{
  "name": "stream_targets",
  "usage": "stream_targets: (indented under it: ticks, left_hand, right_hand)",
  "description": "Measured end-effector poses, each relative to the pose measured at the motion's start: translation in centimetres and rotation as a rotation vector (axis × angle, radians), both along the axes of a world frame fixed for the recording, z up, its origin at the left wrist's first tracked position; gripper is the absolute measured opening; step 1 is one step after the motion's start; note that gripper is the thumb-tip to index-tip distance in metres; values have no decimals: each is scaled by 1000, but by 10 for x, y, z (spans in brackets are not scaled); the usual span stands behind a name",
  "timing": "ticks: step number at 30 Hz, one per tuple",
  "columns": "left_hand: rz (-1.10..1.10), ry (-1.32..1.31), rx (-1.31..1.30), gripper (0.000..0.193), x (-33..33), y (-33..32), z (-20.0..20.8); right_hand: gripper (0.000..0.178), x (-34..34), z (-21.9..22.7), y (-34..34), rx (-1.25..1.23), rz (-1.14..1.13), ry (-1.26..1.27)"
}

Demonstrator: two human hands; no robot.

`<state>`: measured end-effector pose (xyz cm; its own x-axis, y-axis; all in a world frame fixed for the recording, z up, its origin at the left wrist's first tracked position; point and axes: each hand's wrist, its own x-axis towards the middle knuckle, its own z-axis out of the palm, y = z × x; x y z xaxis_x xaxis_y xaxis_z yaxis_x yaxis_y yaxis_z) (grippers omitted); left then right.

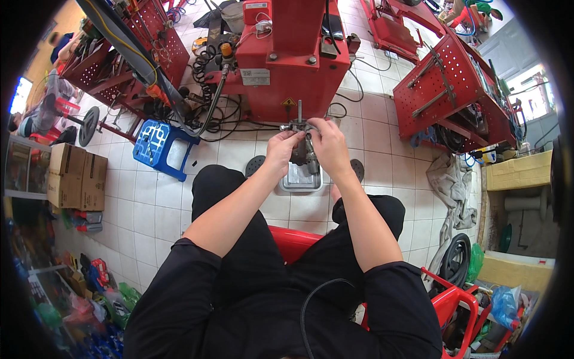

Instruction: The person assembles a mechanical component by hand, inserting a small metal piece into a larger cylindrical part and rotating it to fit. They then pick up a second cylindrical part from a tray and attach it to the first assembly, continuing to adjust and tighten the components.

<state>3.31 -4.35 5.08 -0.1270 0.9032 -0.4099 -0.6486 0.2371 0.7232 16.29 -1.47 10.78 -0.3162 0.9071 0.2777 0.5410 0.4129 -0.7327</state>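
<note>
We hold a metal part point(301, 126) in both hands, between our knees and the red machine point(260, 102).

The fingertips of our left hand point(282, 149) pinch the part's left side, while the fingers of our right hand point(327, 141) are bent in and grip its right side; how the hidden fingers sit, we cannot tell. A thin rod point(300, 110) stands up from its far end, and its near end hangs over a grey tray point(301, 189) on the tiled floor point(156, 230). To our left we have a blue stool point(147, 141) and, farther left, cartons point(67, 175); to our right, a red cart point(433, 93) and a crumpled cloth point(446, 184).
</note>
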Motion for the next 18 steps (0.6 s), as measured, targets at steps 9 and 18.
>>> stream_targets:
  ticks: [9, 18]
  left_hand:
    - [-4, 11, -8, 7, 1, 0, 2]
    - [-9, 154, 38, 9, 1, -2, 2]
  right_hand:
    - [14, -1, -7, 3, -58, 21, 67]
    - [16, -7, 4, -6, 185, 37, -264]
